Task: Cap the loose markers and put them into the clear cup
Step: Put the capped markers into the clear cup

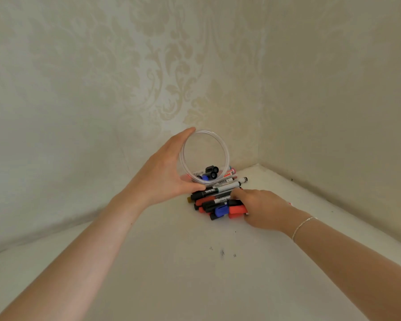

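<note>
In table corner: left hand (164, 167) w/ fingers round tilted clear cup (204, 156), right hand (262, 208) on marker pile (218, 200) (fingers hidden, grip unclear).

Two walls (102, 77) with pale cream damask-pattern wallpaper meet in a corner. White surface (195, 286) below bears small dark specks (222, 252). Lighting soft, even.
</note>
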`<state>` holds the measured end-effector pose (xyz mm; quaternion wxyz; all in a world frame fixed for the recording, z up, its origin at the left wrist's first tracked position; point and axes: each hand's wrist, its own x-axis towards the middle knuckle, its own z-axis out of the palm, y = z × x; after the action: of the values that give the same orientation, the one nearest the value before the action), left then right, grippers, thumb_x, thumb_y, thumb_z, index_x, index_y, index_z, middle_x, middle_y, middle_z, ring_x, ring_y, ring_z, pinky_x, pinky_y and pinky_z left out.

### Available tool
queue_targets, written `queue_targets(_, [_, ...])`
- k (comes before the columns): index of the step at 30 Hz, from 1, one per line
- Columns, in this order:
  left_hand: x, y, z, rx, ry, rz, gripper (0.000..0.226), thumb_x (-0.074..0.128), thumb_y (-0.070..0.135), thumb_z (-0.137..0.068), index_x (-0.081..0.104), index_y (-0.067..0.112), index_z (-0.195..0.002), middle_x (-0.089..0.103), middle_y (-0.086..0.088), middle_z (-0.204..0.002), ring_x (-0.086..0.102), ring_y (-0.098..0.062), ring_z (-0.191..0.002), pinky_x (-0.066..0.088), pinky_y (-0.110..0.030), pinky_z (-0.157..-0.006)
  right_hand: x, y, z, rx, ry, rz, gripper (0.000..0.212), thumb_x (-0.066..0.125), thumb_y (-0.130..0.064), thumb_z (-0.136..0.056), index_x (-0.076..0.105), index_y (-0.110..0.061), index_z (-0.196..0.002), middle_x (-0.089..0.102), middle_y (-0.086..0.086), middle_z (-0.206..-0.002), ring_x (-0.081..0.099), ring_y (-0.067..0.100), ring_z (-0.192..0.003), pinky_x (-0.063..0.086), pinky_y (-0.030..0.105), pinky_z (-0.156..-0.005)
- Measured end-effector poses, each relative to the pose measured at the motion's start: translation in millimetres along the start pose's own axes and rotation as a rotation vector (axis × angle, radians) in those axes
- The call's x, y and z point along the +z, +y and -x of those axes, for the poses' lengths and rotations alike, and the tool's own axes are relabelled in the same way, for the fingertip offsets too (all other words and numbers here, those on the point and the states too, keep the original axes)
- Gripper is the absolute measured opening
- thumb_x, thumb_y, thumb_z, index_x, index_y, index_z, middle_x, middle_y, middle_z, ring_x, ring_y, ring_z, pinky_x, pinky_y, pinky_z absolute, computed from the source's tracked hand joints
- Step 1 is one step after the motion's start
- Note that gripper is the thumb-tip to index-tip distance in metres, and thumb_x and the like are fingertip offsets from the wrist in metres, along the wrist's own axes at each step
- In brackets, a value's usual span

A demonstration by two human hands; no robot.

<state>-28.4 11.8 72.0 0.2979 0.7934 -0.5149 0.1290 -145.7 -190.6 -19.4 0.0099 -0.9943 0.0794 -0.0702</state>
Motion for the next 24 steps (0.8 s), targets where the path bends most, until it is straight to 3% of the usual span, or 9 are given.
queue_targets(5, [-2, -3, -1, -0.007, -0.009, -0.003, 0.114, 0.088, 0.046, -0.057, 0.019, 0.04, -0.147, 0.025, 0.026, -0.15, 0.021, 0.018, -0.124, 0.018, -0.009, -0.102, 7, -7, -11, -0.04, -0.003, 0.108, 0.026, 0.049, -0.031, -0.094, 0.05, -0.019, -0.117, 0.056, 0.002, -0.116, 0.058, 0.025, -0.102, 0.042, 0.035, -0.076])
queue_targets(11, [-2, -5, 0, -0.006, -0.011, 0.014, 0.113, 0.088, 0.045, -0.057, 0.019, 0.04, -0.147, 0.025, 0.027, -0.149, 0.024, 0.016, -0.125, 0.019, -0.01, -0.101, 1, -7, -14, 0.022, -0.047, 0.223, 0.021, 0.053, -0.02, -0.091, 0.055, -0.011, -0.11, 0.041, 0.008, -0.121, 0.06, 0.03, -0.092, 0.035, 0.034, -0.062])
queue_targets(15, [0, -6, -1, -0.005, -0.018, 0.017, 0.113, 0.088, 0.045, -0.057, 0.019, 0.04, -0.147, 0.025, 0.027, -0.149, 0.023, 0.017, -0.125, 0.019, -0.01, -0.102, -7, -5, -17, 0.046, -0.046, 0.159, 0.028, 0.058, -0.031, -0.089, 0.057, -0.015, -0.111, 0.05, 0.005, -0.117, 0.059, 0.027, -0.098, 0.038, 0.032, -0.07])
queue_targets(17, [1, -7, -1, -0.01, -0.018, 0.014, 0.114, 0.088, 0.045, -0.057, 0.019, 0.039, -0.147, 0.026, 0.026, -0.149, 0.025, 0.013, -0.128, 0.02, -0.012, -0.104, -12, -2, -18, 0.086, -0.013, 0.081, 0.033, 0.064, -0.038, -0.084, 0.057, -0.017, -0.109, 0.052, 0.001, -0.108, 0.058, 0.025, -0.099, 0.037, 0.03, -0.07])
queue_targets(21, [3, -12, -2, -0.015, -0.016, 0.0, 0.114, 0.088, 0.046, -0.057, 0.019, 0.039, -0.147, 0.027, 0.023, -0.15, 0.029, 0.004, -0.134, 0.023, -0.016, -0.106, -20, 7, -22, 0.13, 0.097, -0.053, 0.018, 0.061, -0.024, -0.08, 0.057, -0.018, -0.096, 0.042, -0.004, -0.087, 0.058, 0.025, -0.093, 0.038, 0.03, -0.068])
queue_targets(24, [4, -14, -1, -0.018, -0.017, 0.0, 0.114, 0.087, 0.048, -0.057, 0.018, 0.041, -0.147, 0.027, 0.024, -0.15, 0.029, 0.003, -0.135, 0.025, -0.018, -0.107, -34, 10, -23, 0.223, 0.307, -0.195, 0.015, 0.062, -0.027, -0.083, 0.056, -0.016, -0.091, 0.049, -0.002, -0.083, 0.059, 0.024, -0.081, 0.042, 0.03, -0.065])
